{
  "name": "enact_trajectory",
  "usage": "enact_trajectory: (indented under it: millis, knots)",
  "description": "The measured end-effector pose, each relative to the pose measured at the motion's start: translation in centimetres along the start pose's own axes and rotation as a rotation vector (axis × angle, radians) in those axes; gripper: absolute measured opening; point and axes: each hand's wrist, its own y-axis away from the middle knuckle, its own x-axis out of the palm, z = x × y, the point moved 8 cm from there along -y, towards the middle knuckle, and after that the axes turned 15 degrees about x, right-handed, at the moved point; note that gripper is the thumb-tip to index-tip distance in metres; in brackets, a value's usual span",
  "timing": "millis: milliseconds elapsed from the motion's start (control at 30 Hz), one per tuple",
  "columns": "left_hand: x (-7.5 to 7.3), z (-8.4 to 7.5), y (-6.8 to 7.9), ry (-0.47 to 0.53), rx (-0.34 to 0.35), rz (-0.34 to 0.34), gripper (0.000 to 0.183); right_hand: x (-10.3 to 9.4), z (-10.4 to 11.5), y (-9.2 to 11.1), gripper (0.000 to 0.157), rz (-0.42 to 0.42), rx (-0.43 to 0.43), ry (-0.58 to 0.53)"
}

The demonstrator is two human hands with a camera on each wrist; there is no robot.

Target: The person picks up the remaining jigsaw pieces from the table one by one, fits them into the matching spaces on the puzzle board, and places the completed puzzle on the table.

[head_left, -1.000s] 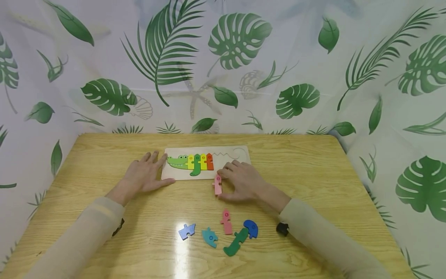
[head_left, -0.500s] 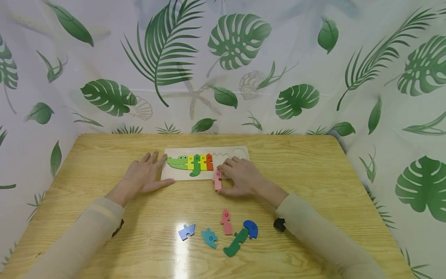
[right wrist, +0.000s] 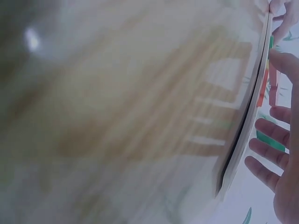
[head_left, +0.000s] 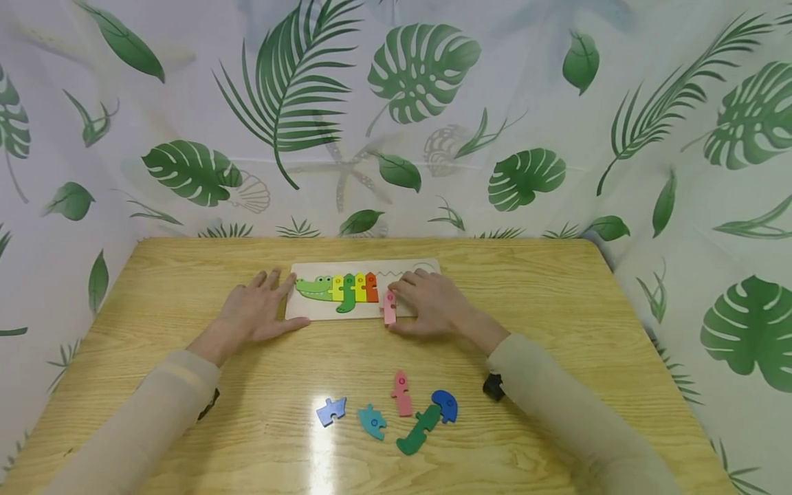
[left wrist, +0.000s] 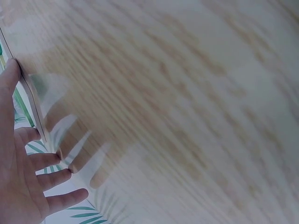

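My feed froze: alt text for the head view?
Person's right grip pinches a pink piece over the near edge of a crocodile puzzle board; the left grip touches the board's left end. Five loose pieces lie on the table.

Free lane across tabletop (head_left: 340, 350) at six o'clock from board (head_left: 315, 311), bounded farther out by loose pieces (head_left: 402, 400), nine blocked by left hand (head_left: 255, 311), three by right hand (head_left: 436, 304)

Yellowish wood-grain table (head_left: 557, 309) carries, toward its far edge, a flat-lying pale puzzle board (head_left: 359, 267) and, nearer the person, loose and flat, left to right, a light-blue piece (head_left: 330, 410), a teal piece (head_left: 372, 420), a pink piece (head_left: 402, 399), and a green piece (head_left: 420, 427) apparently touching a dark-blue piece (head_left: 445, 401).
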Motion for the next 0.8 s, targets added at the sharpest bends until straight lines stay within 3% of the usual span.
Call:
enact_trajectory:
  millis: [800]
  knots:
    - [-0.2,-0.2,0.0,0.004,-0.001,0.008,0.101,0.3,-1.4,-2.0,0.081,-0.012,0.021,-0.015]
